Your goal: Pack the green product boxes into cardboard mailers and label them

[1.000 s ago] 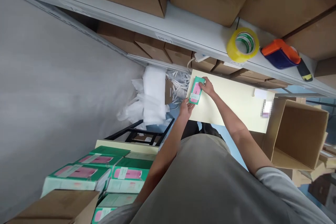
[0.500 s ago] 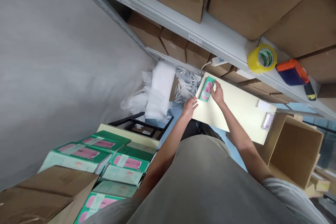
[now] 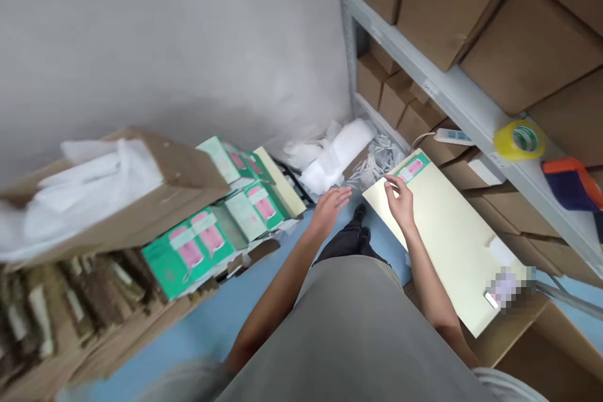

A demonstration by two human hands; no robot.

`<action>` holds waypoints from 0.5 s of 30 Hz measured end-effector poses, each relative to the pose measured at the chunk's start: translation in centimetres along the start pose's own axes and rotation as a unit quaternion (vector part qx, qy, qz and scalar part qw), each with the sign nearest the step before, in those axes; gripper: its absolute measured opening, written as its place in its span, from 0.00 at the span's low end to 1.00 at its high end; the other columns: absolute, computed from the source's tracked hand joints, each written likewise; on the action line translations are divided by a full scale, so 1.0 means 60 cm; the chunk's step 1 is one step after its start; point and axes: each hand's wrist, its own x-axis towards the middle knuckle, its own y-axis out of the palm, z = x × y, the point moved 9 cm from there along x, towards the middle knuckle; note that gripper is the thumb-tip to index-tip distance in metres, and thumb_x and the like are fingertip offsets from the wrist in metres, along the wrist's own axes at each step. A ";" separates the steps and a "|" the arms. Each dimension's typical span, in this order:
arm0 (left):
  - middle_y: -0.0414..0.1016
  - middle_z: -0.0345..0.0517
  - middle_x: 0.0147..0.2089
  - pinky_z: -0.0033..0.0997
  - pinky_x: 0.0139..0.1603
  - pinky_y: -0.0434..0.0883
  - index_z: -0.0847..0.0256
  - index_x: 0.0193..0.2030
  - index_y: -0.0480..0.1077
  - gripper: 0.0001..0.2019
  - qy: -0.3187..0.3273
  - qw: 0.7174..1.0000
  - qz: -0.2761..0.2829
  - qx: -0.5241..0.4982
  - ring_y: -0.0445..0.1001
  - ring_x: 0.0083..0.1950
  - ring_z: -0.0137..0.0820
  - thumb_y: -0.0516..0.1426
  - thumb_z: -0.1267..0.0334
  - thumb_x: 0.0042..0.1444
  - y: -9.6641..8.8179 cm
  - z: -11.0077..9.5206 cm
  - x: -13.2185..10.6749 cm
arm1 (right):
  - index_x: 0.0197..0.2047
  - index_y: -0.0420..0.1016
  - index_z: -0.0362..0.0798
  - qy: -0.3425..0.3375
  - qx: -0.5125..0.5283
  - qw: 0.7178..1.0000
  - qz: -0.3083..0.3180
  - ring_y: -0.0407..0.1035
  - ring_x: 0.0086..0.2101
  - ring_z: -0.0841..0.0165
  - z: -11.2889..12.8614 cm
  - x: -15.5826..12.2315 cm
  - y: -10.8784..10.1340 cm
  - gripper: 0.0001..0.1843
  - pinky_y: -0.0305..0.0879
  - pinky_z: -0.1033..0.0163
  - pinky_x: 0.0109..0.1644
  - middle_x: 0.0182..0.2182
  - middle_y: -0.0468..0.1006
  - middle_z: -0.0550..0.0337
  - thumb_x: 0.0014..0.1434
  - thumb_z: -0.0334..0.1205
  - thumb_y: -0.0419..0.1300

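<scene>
My left hand (image 3: 331,206) hangs in the air left of the pale yellow tabletop (image 3: 447,232), fingers stretched out and nothing in it. Over the near left part of that tabletop is my right hand (image 3: 400,202), its fingers loosely bent and apart, holding nothing. Just beyond its fingertips a flat green box with a pink picture (image 3: 415,167) lies at the tabletop's far left end. The right hand partly covers that box. More green and pink boxes (image 3: 201,240) are stacked to my left.
An open carton with white wrapping (image 3: 117,201) stands left. Rolled white foam (image 3: 346,147) lies in the corner. Shelving (image 3: 452,85) with brown cartons rises right, bearing yellow tape (image 3: 506,140) and a tape dispenser (image 3: 572,183). An open carton (image 3: 541,352) sits lower right.
My view has turned left, bringing the left stack and carton further into sight. My right hand has come off the green box, which stays on the tabletop. The left hand remains empty.
</scene>
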 end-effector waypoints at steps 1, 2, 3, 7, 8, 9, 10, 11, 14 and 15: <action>0.88 0.61 0.61 0.58 0.79 0.70 0.57 0.39 0.80 0.22 0.009 1.000 -0.020 -0.004 0.81 0.71 0.57 0.76 0.43 0.50 -0.025 0.000 -0.029 | 0.56 0.86 0.52 -0.002 0.009 1.000 0.026 0.83 0.58 0.54 0.004 -0.018 0.023 0.24 0.81 0.45 0.66 0.57 0.90 0.46 0.73 0.60 0.61; 0.88 0.61 0.60 0.59 0.80 0.70 0.57 0.39 0.80 0.23 0.017 0.999 -0.040 -0.010 0.81 0.71 0.57 0.77 0.42 0.49 -0.049 0.001 -0.058 | 0.56 0.86 0.52 -0.002 0.017 0.998 0.054 0.84 0.57 0.54 0.007 -0.036 0.047 0.24 0.82 0.46 0.65 0.56 0.90 0.47 0.73 0.60 0.61; 0.89 0.60 0.60 0.59 0.80 0.69 0.57 0.38 0.80 0.23 0.023 0.998 -0.059 -0.018 0.81 0.71 0.58 0.77 0.41 0.49 -0.073 0.003 -0.086 | 0.55 0.87 0.52 -0.002 0.025 0.996 0.081 0.85 0.56 0.54 0.010 -0.054 0.073 0.24 0.82 0.47 0.64 0.55 0.91 0.47 0.73 0.60 0.61; 0.89 0.60 0.58 0.60 0.79 0.70 0.57 0.37 0.80 0.24 0.049 0.989 -0.121 -0.071 0.83 0.69 0.57 0.78 0.41 0.48 -0.164 -0.001 -0.187 | 0.52 0.86 0.52 0.001 0.047 0.985 0.167 0.86 0.53 0.52 0.034 -0.121 0.171 0.23 0.82 0.44 0.63 0.51 0.92 0.46 0.71 0.61 0.62; 0.89 0.60 0.58 0.59 0.78 0.71 0.57 0.37 0.80 0.24 0.061 0.985 -0.134 -0.085 0.83 0.68 0.57 0.79 0.41 0.47 -0.186 -0.005 -0.208 | 0.52 0.86 0.52 -0.001 0.048 0.982 0.184 0.87 0.53 0.51 0.045 -0.137 0.192 0.23 0.82 0.44 0.63 0.51 0.92 0.46 0.71 0.61 0.63; 0.89 0.60 0.58 0.58 0.78 0.72 0.57 0.37 0.81 0.24 0.074 0.981 -0.146 -0.100 0.84 0.68 0.57 0.79 0.42 0.47 -0.209 -0.011 -0.228 | 0.52 0.86 0.52 -0.006 0.047 0.979 0.200 0.87 0.53 0.51 0.058 -0.153 0.213 0.22 0.82 0.43 0.63 0.51 0.92 0.46 0.71 0.60 0.63; 0.89 0.60 0.57 0.57 0.77 0.73 0.58 0.38 0.81 0.24 0.089 0.977 -0.158 -0.115 0.84 0.67 0.56 0.79 0.42 0.46 -0.232 -0.016 -0.246 | 0.52 0.86 0.52 -0.014 0.044 0.975 0.218 0.87 0.53 0.51 0.072 -0.170 0.232 0.22 0.82 0.43 0.63 0.51 0.92 0.46 0.71 0.60 0.62; 0.89 0.59 0.57 0.56 0.76 0.74 0.58 0.38 0.81 0.24 0.105 0.971 -0.170 -0.132 0.85 0.66 0.55 0.79 0.43 0.46 -0.255 -0.022 -0.263 | 0.52 0.86 0.52 -0.023 0.041 0.971 0.236 0.87 0.53 0.52 0.088 -0.188 0.251 0.22 0.82 0.44 0.63 0.52 0.92 0.47 0.72 0.60 0.62; 0.90 0.56 0.54 0.54 0.73 0.76 0.57 0.38 0.81 0.23 0.154 0.948 -0.207 -0.186 0.86 0.63 0.52 0.79 0.44 0.47 -0.328 -0.037 -0.309 | 0.52 0.86 0.53 -0.051 0.039 0.954 0.292 0.87 0.52 0.53 0.139 -0.245 0.311 0.20 0.83 0.47 0.61 0.50 0.92 0.49 0.72 0.58 0.63; 0.90 0.55 0.53 0.53 0.72 0.77 0.57 0.38 0.80 0.23 0.169 0.940 -0.217 -0.203 0.87 0.62 0.51 0.79 0.44 0.48 -0.354 -0.041 -0.323 | 0.52 0.86 0.53 -0.061 0.039 0.948 0.310 0.87 0.51 0.54 0.155 -0.265 0.334 0.19 0.83 0.48 0.60 0.50 0.93 0.50 0.72 0.58 0.63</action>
